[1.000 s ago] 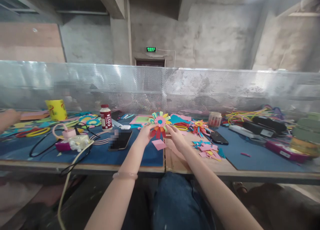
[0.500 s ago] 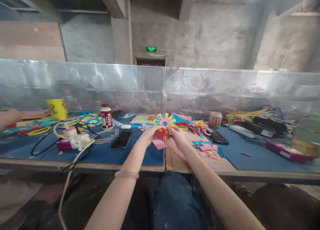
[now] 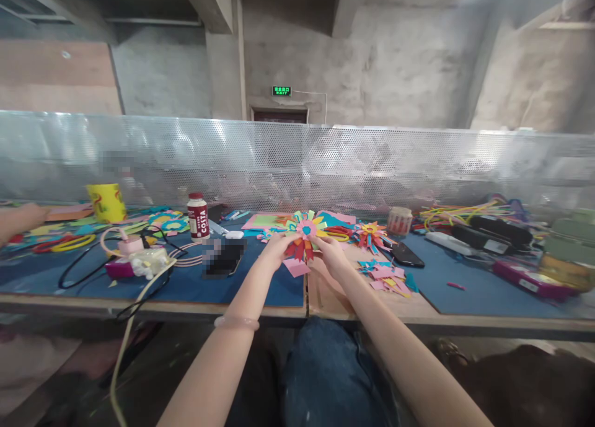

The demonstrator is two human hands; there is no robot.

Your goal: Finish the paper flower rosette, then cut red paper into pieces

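Between my two hands is a many-coloured paper flower (image 3: pixel 306 230), with a pink and blue centre and petals in green, yellow, orange and red. My left hand (image 3: pixel 277 248) grips its left side, fingers closed at the petals. On the opposite side my right hand (image 3: pixel 331 253) pinches the right petals. Below the flower a pink paper piece (image 3: pixel 296 267) lies on the table. A second paper flower (image 3: pixel 370 235), orange and red, rests to the right of my right hand. Small paper scraps (image 3: pixel 388 277) are heaped nearer to me.
Left of my hands are a phone (image 3: pixel 225 258), a maroon bottle (image 3: pixel 198 217) and a power strip with cables (image 3: pixel 139 261). On the right stand a jar (image 3: pixel 400 221) and a black phone (image 3: pixel 408 255). A perforated metal screen (image 3: pixel 223 160) runs behind. Another person's hand (image 3: pixel 28 219) reaches in far left.
My hands and the paper flower stay in nearly the same place. The other person's hand at the far left has shifted slightly to the right.
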